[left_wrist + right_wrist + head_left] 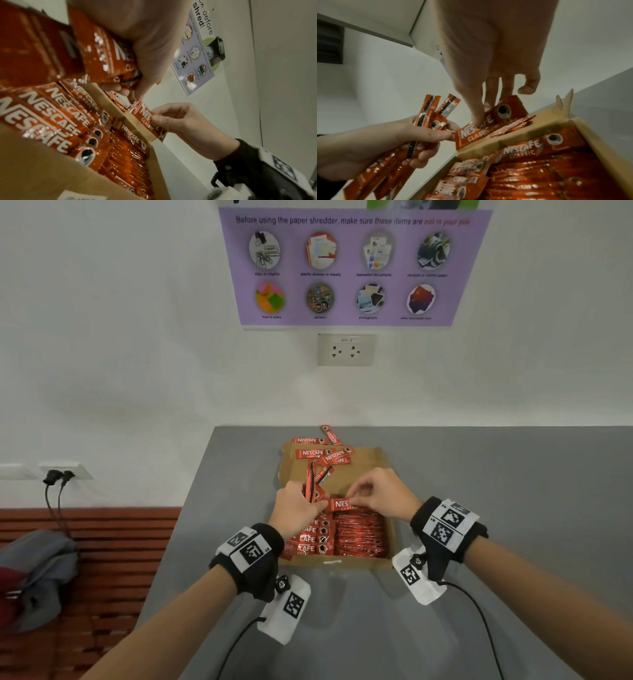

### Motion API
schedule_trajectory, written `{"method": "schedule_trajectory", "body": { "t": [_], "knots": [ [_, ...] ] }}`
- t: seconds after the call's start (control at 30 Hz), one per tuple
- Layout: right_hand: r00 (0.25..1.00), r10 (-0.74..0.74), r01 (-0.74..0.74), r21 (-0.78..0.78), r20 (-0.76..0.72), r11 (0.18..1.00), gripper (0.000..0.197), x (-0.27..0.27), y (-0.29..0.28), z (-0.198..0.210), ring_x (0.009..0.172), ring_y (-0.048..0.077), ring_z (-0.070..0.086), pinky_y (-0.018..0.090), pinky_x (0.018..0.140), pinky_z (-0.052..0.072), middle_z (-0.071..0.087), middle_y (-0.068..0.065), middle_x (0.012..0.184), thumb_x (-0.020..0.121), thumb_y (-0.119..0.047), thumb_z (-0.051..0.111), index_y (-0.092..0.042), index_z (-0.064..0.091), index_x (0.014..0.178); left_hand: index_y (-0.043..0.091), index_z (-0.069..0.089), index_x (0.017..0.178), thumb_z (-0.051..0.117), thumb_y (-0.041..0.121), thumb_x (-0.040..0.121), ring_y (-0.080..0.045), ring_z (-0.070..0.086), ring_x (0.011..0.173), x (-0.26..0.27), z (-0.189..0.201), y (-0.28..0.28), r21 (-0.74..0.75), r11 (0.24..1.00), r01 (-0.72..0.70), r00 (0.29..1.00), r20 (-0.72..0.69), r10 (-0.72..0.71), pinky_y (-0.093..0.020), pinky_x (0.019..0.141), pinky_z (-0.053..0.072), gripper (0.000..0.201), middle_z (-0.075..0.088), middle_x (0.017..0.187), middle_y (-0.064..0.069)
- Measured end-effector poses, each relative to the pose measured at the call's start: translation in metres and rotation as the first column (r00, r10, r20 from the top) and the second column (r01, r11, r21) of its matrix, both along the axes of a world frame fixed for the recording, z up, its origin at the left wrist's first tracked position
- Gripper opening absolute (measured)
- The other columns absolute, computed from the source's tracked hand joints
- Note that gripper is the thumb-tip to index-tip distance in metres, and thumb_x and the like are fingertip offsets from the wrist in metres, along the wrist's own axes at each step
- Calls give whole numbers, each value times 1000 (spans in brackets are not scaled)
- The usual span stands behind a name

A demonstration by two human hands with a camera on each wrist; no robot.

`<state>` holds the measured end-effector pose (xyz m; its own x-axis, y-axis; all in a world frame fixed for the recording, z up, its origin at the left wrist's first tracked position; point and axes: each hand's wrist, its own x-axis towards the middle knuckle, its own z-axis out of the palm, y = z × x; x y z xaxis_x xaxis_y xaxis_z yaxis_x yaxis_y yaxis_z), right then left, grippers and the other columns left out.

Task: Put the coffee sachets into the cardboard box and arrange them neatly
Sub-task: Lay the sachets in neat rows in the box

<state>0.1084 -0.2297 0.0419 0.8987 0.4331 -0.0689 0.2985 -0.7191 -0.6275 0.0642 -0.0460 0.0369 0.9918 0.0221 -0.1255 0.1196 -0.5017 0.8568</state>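
Over the half-filled cardboard box (pixel 385 564) on the table (pixel 513 508), the right hand (pixel 380 494) pinches one light, slippery-looking coffee sachet (pixel 344 504) at its middle, while the left hand (pixel 296 510) clutches a loose bundle of sachets (pixel 428 121), probably best held mid-length.

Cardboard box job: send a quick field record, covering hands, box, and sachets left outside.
left hand: grips a bundle of sachets
right hand: pinches a single sachet over the box
cardboard box: open, near part filled with rows of sachets
loose sachets: scattered on the far flap and the grey table
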Motion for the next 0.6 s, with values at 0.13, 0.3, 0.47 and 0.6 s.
{"method": "schedule_trajectory", "body": {
  "t": [0.13, 0.3, 0.47, 0.6],
  "knots": [
    [995, -75, 71, -61, -67, 996, 12, 9, -5, -14, 71, 2, 56, 17, 69, 44, 71, 2, 92, 81, -18, 71, -11, 74, 90, 18, 60, 82, 68, 15, 84, -4, 58, 59, 0, -2, 4, -13, 999, -32, 999, -4, 32, -11, 53, 42, 8, 64, 76, 3],
    [993, -83, 74, -100, -86, 992, 12, 11, -4, -24, 67, -1, 52, 11, 61, 41, 69, -1, 87, 78, -19, 73, -12, 75, 88, 17, 65, 89, 67, 15, 85, -5, 60, 63, -3, -4, 11, -65, 997, -50, 999, -25, 49, -15, 58, 47, 5, 65, 78, 5],
    [992, -89, 74, -160, -87, 984, 8, 16, -3, -25, 79, 8, 62, 26, 79, 53, 72, 1, 90, 79, -18, 72, -14, 74, 86, 25, 63, 77, 67, 13, 85, -3, 56, 55, -6, -4, 14, -91, 995, -39, 999, -18, 37, -19, 58, 46, 15, 63, 71, 8],
    [996, -70, 57, -196, -63, 979, 6, 16, -1, -26, 79, 9, 63, 29, 81, 54, 71, -2, 87, 80, -19, 72, -15, 74, 84, 22, 65, 81, 67, 14, 84, -4, 57, 58, -6, -3, 13, -106, 994, -36, 999, -5, 35, -25, 67, 50, 10, 64, 72, 7]
  ]
}}
